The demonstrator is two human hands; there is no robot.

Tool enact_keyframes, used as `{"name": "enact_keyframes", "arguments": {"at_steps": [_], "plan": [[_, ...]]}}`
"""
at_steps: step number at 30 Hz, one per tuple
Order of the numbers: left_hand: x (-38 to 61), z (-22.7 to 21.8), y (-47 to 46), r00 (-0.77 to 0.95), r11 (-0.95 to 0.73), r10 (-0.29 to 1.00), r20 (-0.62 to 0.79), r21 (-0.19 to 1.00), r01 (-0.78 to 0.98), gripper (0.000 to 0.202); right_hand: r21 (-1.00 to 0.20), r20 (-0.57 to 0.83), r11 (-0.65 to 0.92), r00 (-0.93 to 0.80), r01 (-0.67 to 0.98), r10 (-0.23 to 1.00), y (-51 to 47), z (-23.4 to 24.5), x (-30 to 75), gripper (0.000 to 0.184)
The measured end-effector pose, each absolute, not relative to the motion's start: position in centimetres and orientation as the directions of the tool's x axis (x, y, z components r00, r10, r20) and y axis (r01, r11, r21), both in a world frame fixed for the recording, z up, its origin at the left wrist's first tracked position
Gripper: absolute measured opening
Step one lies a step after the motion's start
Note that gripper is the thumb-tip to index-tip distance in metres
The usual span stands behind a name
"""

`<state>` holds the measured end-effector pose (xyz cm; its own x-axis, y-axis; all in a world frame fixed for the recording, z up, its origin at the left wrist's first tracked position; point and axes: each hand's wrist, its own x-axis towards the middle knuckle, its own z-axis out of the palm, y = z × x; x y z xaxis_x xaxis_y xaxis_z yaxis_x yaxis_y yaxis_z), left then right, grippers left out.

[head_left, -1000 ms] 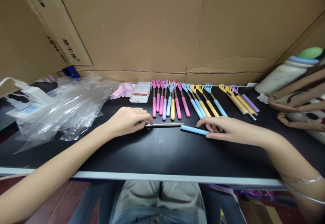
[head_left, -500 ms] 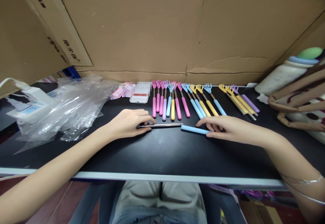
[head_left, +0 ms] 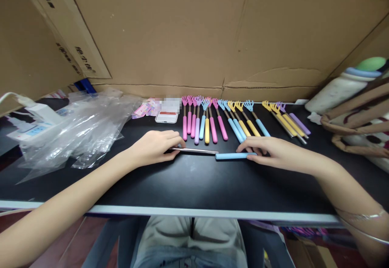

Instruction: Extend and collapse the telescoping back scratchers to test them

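Between the thumb and fingers of my left hand (head_left: 161, 148) is a thin metal rod (head_left: 197, 151), held low over the black table and pointing right. My right hand (head_left: 264, 151) pinches a light-blue handle sleeve (head_left: 232, 156) by its right end. The rod's right tip meets the sleeve's left end; I cannot tell whether it is inside. Beyond my hands lie several back scratchers with claw heads, among them a pink one (head_left: 184, 127), a yellow one (head_left: 207, 130) and a blue one (head_left: 261, 126).
Clear plastic bags (head_left: 91, 126) and a white power strip (head_left: 36, 130) lie at the left. A phone (head_left: 166, 116) rests near the cardboard wall (head_left: 158, 29). At right are a loose purple sleeve (head_left: 300, 123), a bottle (head_left: 337, 86) and a brown bag (head_left: 349, 122).
The light-blue sleeve has turned from slanting to nearly level. The rod's right end has dipped slightly, and its left end is now more hidden by my left fingers.
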<state>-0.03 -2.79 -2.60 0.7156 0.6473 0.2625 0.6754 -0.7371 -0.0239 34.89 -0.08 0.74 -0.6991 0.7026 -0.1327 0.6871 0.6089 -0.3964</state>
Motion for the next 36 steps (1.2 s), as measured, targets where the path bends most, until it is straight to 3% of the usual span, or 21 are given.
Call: {"name": "enact_keyframes", "arguments": {"at_steps": [10,24,36], "plan": [[-0.1,-2.6,-2.6,0.697,-0.708,0.631,0.34,-0.115,0.697,0.012,-0.384,-0.17,0.647,-0.739,0.659,0.652,0.3,0.8,35.3,0.028],[-0.1,-2.1,-2.5,0.658,-0.653,0.576,0.484,-0.212,0.727,0.019,-0.398,-0.045,0.633,-0.704,0.663,0.709,0.9,0.5,36.1,0.027],[-0.3,-2.2,-2.7,0.579,-0.568,0.657,0.483,-0.188,0.801,0.022,-0.351,0.006,0.678,-0.722,0.646,0.691,1.1,0.1,36.0,0.024]]}}
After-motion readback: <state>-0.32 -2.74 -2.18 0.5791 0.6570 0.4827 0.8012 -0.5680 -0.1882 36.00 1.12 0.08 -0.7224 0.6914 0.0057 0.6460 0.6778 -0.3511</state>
